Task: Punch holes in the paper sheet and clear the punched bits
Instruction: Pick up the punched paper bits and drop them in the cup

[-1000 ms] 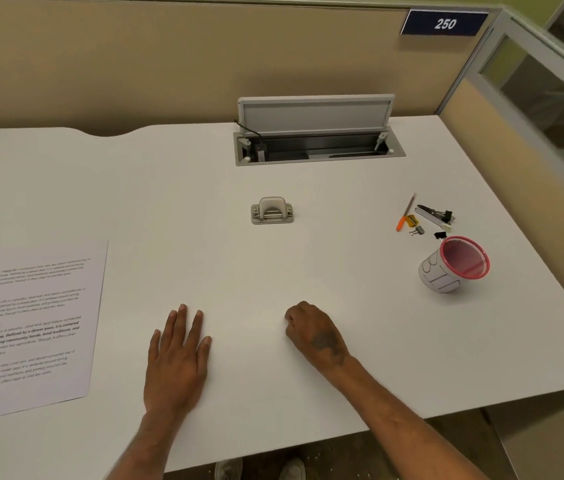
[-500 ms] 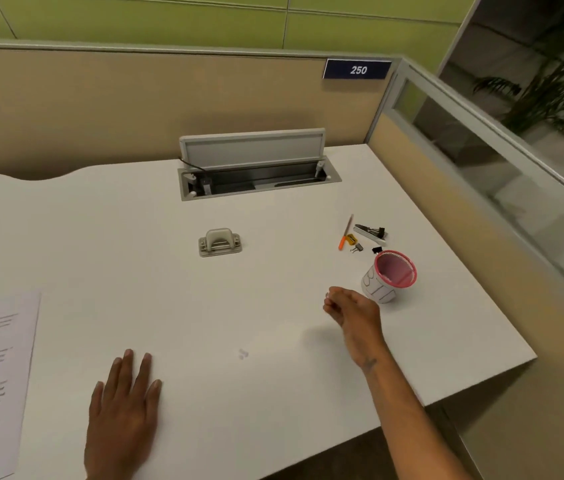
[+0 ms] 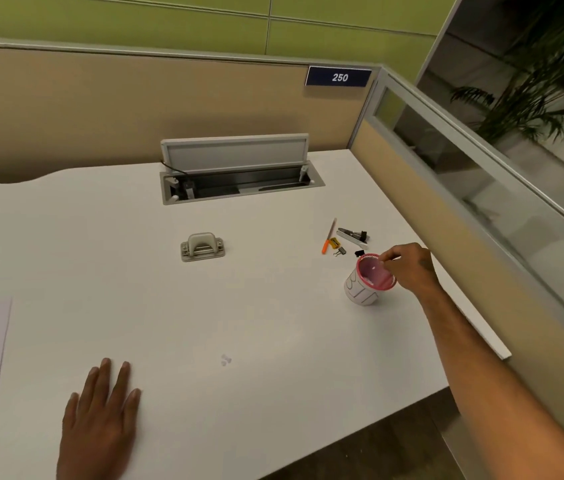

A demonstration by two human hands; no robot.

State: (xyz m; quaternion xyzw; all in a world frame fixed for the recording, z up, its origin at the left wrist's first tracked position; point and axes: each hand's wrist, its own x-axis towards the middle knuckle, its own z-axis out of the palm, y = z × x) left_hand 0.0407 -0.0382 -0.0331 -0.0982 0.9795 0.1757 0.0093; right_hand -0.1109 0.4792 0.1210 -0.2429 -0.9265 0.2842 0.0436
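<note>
Head view, right hand [image 3: 408, 268] pinched over cup [image 3: 367, 284], left hand [image 3: 100, 424] flat on desk [image 3: 239, 306]

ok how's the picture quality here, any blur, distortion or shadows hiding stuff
Head view: wide-angle bending curves the partition top and desk edge; lighting is soft and even, with only faint shadows beside the cup and hole punch; the right hand is slightly soft; the paper bits are pale, low-contrast specks.

**Hands at the desk**

The left hand [image 3: 100, 420] lies flat, palm down, fingers spread on the desk [image 3: 239, 306] near its front edge. The right hand [image 3: 408, 268] reaches toward the desk's far right side, arm extended, fingertips [image 3: 385, 259] pinched together.
</note>
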